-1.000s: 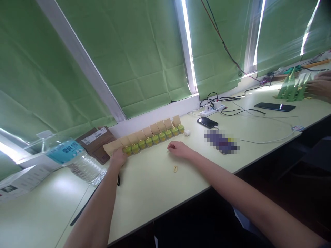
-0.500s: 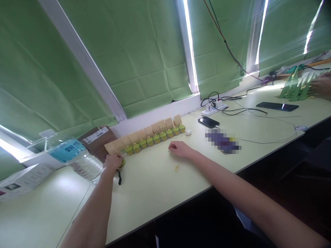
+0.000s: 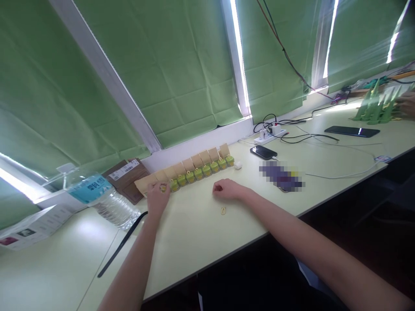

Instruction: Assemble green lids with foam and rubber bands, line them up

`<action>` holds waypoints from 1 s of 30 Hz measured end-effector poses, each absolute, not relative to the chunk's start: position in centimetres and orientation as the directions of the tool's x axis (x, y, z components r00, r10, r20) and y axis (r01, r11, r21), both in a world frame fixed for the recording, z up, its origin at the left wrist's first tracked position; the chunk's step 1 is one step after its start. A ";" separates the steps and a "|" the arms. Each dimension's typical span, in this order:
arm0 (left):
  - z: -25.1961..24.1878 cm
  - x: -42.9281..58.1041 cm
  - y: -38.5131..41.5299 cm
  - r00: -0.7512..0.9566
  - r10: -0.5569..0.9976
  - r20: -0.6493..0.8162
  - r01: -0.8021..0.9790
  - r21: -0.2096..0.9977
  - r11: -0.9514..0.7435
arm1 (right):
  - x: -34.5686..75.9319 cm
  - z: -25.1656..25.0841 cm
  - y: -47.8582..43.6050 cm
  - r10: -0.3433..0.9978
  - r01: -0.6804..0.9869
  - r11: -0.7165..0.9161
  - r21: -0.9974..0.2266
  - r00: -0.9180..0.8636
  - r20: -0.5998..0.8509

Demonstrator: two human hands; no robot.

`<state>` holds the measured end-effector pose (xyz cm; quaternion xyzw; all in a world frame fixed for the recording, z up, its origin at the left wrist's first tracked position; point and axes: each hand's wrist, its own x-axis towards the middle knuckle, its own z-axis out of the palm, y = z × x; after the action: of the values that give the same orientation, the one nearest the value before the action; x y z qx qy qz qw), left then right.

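My left hand [image 3: 158, 198] is at the left end of a row of small green figures with yellow loops. Its fingers are curled round the end green figure [image 3: 163, 188], mostly hidden by the hand. Several more green figures [image 3: 198, 173] run off to the right, each in front of a tan paper card [image 3: 187, 164]. My right hand [image 3: 228, 189] rests on the table with fingers curled in and nothing visible in them. Just below it lies a small pale yellow loop [image 3: 223, 211].
Left stand a large water bottle [image 3: 113, 205], a brown carton [image 3: 128, 179] and a white box [image 3: 35, 226]. A black strap [image 3: 121, 245] lies beside my left forearm. Right are a phone [image 3: 263, 152], a power strip [image 3: 270, 137] and cables. Another person's hand [image 3: 407, 103] is near green cones [image 3: 376, 108].
My left hand has moved right and away from me to the end of the row, uncovering more of the black strap. My right hand stays in place, and the view has shifted slightly.
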<state>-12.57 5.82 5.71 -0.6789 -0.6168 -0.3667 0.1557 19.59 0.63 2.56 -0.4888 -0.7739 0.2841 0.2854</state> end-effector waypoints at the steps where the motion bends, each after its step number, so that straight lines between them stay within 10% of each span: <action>1: 5.3 -11.4 5.3 0.033 0.727 0.685 0.934 0.237 -0.266 | 19.6 2.7 0.5 0.916 0.595 0.364 -0.717 -0.367 0.161; 14: 3.9 -2.8 0.0 0.515 0.788 0.338 0.650 0.444 -0.616 | 22.0 3.3 0.9 0.643 0.385 0.462 -0.799 -0.765 0.003; 22: 4.3 -13.1 1.1 -0.001 0.808 0.590 0.989 0.119 -0.086 | 21.4 2.8 0.8 0.679 0.382 0.398 -0.834 -0.734 -0.012; 25: 3.7 -15.8 0.3 -0.224 0.837 0.500 0.973 0.074 0.217 | 21.2 2.5 0.8 0.706 0.402 0.421 -0.813 -0.708 0.016; 30: 3.4 -16.3 -0.1 -0.245 0.890 0.385 0.965 0.012 0.261 | 20.7 2.1 0.6 0.772 0.445 0.448 -0.775 -0.630 0.084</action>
<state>-16.30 -0.14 3.42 -0.5951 -0.7793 -0.1238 0.1523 20.70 0.58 2.14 -0.3703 -0.8221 0.3727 0.2193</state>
